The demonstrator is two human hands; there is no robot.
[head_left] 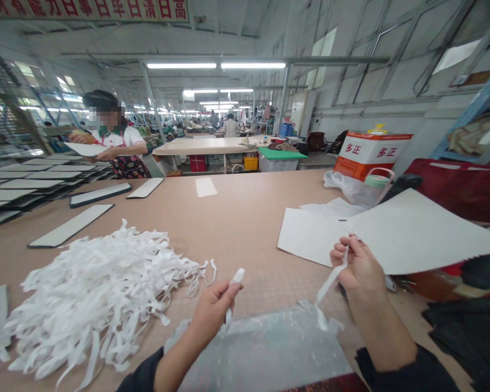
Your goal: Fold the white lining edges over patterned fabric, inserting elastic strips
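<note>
My left hand (218,302) pinches a folded white fabric strip (237,276), whose tail hangs below the fingers. On the right, my right hand (353,261) is closed on another white strip (330,283) that dangles towards the table. Whether the two strips are one piece I cannot tell. Left of my left hand lies a large tangled heap of white strips (102,288). Beneath both hands a grey translucent sheet (277,343) covers the near table edge. A big white board (416,234) lies just behind my right hand.
Several white panels with dark edges (71,226) rest on the brown table (245,228). A small white card (206,187) lies further back. At the right stand an orange-and-white box (371,155) and a green-lidded cup (376,181). A co-worker (120,136) holds a white panel at the left.
</note>
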